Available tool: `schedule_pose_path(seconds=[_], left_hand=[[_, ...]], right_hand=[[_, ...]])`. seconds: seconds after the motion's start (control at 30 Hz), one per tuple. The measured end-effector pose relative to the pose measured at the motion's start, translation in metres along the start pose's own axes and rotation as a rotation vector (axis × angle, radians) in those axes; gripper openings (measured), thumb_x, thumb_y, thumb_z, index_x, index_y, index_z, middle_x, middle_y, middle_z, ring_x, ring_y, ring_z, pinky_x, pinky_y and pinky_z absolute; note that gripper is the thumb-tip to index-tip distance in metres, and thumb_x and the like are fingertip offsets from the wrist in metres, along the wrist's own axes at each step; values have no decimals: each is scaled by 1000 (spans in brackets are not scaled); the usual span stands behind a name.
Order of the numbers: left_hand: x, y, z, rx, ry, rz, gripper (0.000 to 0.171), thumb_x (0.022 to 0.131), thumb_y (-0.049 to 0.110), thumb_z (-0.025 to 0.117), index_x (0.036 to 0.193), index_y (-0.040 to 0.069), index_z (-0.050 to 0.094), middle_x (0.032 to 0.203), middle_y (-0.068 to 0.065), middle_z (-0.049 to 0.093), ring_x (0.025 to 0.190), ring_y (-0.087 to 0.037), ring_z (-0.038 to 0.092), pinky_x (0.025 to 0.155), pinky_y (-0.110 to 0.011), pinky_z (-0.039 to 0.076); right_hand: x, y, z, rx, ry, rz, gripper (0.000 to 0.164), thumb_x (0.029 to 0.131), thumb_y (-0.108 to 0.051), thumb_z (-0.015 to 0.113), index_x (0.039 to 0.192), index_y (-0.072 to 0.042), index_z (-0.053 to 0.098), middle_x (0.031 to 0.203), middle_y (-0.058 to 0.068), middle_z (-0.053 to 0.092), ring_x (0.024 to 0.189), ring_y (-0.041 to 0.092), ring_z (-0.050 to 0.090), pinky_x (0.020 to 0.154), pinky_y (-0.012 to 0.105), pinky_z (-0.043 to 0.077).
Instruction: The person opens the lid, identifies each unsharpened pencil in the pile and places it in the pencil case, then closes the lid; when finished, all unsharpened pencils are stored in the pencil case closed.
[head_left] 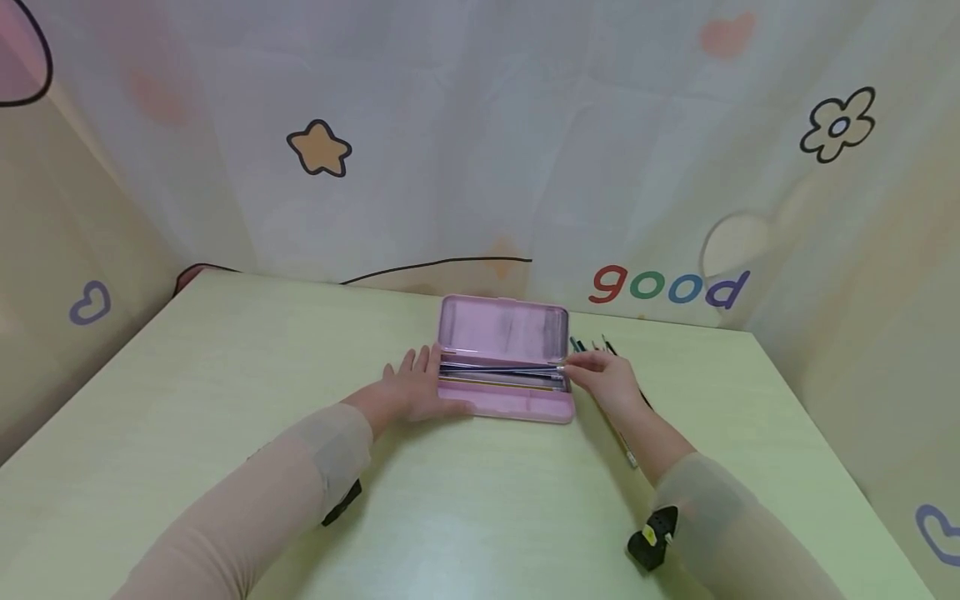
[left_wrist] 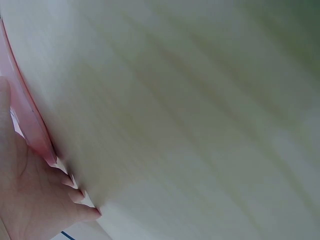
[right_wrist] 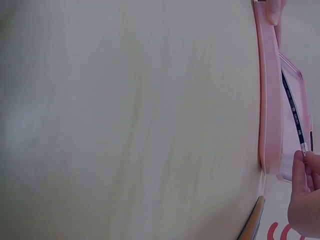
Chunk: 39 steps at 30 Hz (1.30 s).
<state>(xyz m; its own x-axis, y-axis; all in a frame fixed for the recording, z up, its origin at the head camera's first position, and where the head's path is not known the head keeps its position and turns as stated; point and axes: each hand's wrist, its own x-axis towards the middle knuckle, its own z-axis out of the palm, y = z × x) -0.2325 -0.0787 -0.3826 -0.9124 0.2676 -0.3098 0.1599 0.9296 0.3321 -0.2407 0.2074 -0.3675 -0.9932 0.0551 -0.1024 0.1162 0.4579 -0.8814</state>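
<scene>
Your left hand (head_left: 420, 393) is spread at the left end of the pink pencil case (head_left: 502, 403), palm side against its corner. The thumb lies along the near edge and the fingers reach away past the left end; in the left wrist view their tips come down to the desk (head_left: 225, 367). Your right hand (head_left: 606, 382) is at the opposite end, thumb and finger pinching a dark pencil (head_left: 498, 368) by the end with the silver band. That pencil runs lengthwise over the case toward your left hand; the right wrist view shows it slanting across the open interior, pale lettering along its barrel.

The case sits on the far part of the desk, roughly midway between your two arms, with its lid (head_left: 501, 327) tipped back on the far side. More pencils lie lengthwise inside, close beneath the one you pinch, and a yellowish strip runs along their near side. Just right of the case, partly hidden by your right hand and forearm, loose pencils (head_left: 629, 455) lie on the desk.

Both your sleeves are pale, with a black device (head_left: 654, 538) under the right cuff. Behind the desk hangs a pale curtain (head_left: 480, 167) printed with an orange star (head_left: 320, 149), an outlined flower (head_left: 838, 127) and the colourful word "good" (head_left: 667, 287).
</scene>
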Motion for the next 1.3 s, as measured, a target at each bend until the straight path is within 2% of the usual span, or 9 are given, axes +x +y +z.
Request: schedule_pose_path(seconds=[0.3,0.57,0.8,1.1,1.3], left_hand=[[2,0,1,4,-2,-2,119,73,79,46,148,6,-9,155,-17,1,140,-36,-3,108,-58,3],[-1,-1,-2,2,5,7,118,73,79,46,149,5,-7,154,-19,2,140,-37,-2,108,-58,4],[-2,-1,-2,4,-4,12,118,74,78,46,148,5,-8,154,-18,1,140,-37,-3,108,-58,4],[-1,1,-2,7,9,12,117,74,77,47,149,5,-7,155,-18,2,140,-37,-2,108,-58,5],[-3,2,-3,-2,5,11,116,75,76,48,148,4,-7,155,-18,2,140,-37,-2,108,-58,4]], right_hand=[[2,-2,6,11,-7,-1,28,89,-12,64,114,0,63,112,14,62,99,22,59,87,32,49],[1,-7,7,-71,3,-27,25,88,-11,65,110,0,65,110,14,63,98,22,57,85,31,47],[0,-11,8,-54,-16,-29,27,89,-17,64,112,-3,63,113,13,61,105,24,52,94,37,41],[0,-8,-1,0,-33,-52,31,90,-18,63,117,-2,61,118,14,60,113,25,50,99,39,38],[-3,-3,-9,-20,-13,-58,31,91,-19,61,117,-3,61,119,14,60,112,24,51,97,37,41]])
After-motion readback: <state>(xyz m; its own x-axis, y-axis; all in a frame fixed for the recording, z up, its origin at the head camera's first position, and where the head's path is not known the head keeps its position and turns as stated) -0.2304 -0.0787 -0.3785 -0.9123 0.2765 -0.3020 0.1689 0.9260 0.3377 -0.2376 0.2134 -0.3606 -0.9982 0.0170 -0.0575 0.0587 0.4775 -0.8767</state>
